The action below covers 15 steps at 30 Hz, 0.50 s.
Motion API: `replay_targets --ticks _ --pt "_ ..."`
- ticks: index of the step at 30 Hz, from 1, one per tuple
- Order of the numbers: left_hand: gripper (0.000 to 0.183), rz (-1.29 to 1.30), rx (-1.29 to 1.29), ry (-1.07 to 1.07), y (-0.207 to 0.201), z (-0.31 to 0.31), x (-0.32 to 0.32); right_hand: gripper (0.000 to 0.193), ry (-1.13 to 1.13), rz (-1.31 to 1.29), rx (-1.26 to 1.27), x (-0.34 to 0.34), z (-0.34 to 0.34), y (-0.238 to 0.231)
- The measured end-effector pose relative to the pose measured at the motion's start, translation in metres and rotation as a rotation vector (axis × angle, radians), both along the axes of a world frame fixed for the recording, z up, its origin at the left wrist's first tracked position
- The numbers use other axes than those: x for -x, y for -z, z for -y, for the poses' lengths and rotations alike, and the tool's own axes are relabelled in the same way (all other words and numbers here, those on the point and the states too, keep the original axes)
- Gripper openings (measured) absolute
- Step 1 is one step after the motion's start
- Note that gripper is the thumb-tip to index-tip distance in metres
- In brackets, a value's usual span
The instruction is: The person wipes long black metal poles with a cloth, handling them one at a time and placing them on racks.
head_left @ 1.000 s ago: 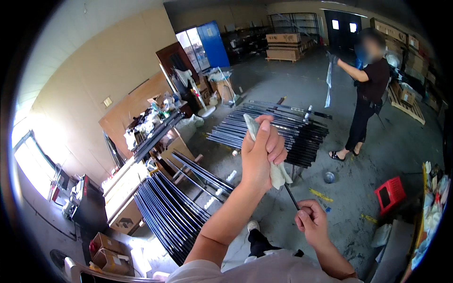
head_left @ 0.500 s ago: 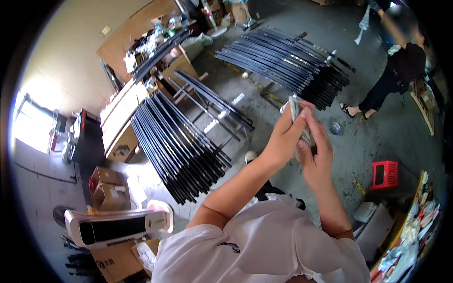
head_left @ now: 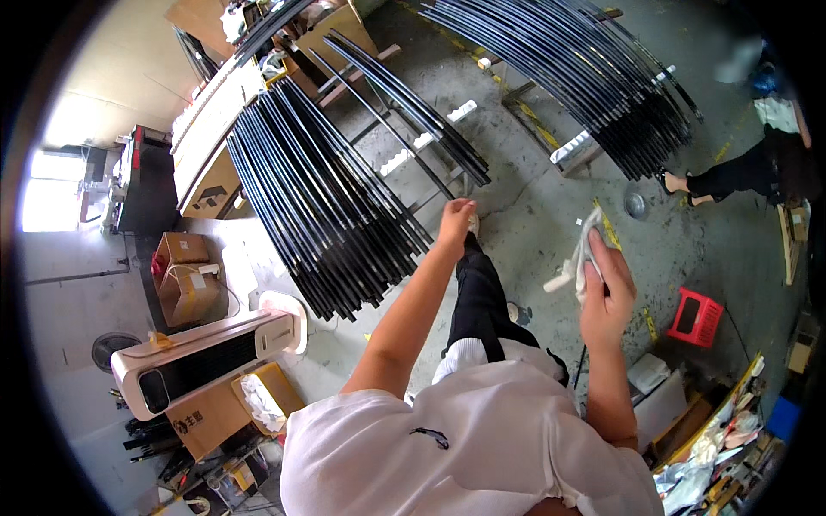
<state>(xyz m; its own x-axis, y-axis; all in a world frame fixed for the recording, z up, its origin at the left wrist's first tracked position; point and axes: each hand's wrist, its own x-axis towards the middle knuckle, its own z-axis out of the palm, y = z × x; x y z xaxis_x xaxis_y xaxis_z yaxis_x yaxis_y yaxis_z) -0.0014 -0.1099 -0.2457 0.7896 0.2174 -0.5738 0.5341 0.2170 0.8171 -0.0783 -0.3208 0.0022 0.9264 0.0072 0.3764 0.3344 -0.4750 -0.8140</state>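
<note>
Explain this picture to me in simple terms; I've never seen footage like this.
There is no robot here, just a person working with two bare hands. The view comes from a wide fisheye camera on the person's head, looking down, so edges bend and the person's white shirt fills the bottom. The right hand holds a pale cloth. The left hand is at the near end of a black rod; whether it grips it is hard to tell. More rods lie side by side in a left group and a right group, above a grey floor. Another person's legs show at right.
</note>
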Motion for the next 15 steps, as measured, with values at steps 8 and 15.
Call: replay_targets --ticks 8,15 --pt "0.058 -0.423 -0.269 -0.132 0.153 -0.048 -0.061 0.035 0.02 -0.109 0.18 -0.032 0.015 0.028" --pt "0.064 -0.538 -0.355 -0.279 0.244 -0.059 -0.095 0.034 0.022 -0.108 0.235 -0.054 0.012 0.045"
